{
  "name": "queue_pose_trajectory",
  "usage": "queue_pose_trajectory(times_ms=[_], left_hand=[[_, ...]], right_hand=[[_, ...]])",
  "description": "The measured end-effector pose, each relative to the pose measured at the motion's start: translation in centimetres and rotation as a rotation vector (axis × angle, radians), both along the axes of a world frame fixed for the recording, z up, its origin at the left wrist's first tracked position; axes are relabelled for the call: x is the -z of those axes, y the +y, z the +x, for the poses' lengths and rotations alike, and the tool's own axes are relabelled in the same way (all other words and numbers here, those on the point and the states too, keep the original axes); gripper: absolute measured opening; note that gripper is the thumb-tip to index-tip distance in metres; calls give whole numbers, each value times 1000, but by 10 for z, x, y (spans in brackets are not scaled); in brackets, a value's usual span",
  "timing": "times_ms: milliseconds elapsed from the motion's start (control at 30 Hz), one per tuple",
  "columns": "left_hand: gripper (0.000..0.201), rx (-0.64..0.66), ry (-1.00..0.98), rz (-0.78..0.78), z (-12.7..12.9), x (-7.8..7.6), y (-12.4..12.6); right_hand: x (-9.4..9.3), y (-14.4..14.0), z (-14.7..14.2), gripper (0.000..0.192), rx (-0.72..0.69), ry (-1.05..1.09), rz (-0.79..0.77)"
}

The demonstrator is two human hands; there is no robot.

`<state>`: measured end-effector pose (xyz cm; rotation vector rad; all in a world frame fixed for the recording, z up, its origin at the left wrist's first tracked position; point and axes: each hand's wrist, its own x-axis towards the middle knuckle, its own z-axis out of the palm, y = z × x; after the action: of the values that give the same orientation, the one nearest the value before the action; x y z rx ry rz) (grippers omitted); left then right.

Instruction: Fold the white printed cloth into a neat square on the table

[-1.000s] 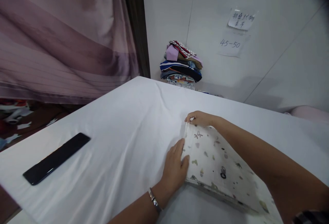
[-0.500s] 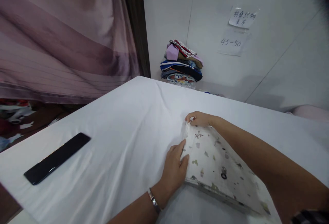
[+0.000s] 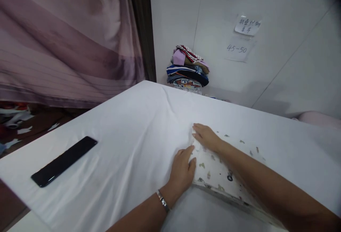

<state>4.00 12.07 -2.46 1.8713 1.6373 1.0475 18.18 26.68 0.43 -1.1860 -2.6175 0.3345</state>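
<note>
A folded white cloth (image 3: 213, 171) printed with small leaf-like and dark motifs lies in layers on the white-covered table. My left hand (image 3: 182, 170), with a silver bracelet at the wrist, rests against the cloth's left edge; its thumb and index finger are apart and touch the fabric. At the far left corner, my right hand (image 3: 207, 136) lies flat on top of the cloth with its fingers stretched out. The right forearm crosses over the cloth and hides part of its middle and right side.
A long glossy black object (image 3: 64, 161) lies on the table (image 3: 128, 129) at the left. Behind the far edge stands a stack of folded fabrics (image 3: 188, 70) by the wall. Handwritten paper signs (image 3: 237, 49) hang there. A pink curtain (image 3: 66, 47) hangs at the left.
My right hand has let go of the lifted far corner and moved down onto the cloth, its fingers now flat. The cloth's far side lies lower and flatter. My left hand stays at the edge.
</note>
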Motion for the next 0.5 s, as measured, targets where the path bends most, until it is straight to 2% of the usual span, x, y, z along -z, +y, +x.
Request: queue_pose_trajectory(times_ms=[167,267,500], left_hand=[[39,-13,33,19,0,-2,0],[38,0,39,37,-1,-3,1],[31,32,38,87,-2,-7,7]], right_hand=[[2,-22,-11,47,78,-96,-39],[-2,-36,-18,49,156,-55,-73],[-5,-68,-32,45,197,62,-90]])
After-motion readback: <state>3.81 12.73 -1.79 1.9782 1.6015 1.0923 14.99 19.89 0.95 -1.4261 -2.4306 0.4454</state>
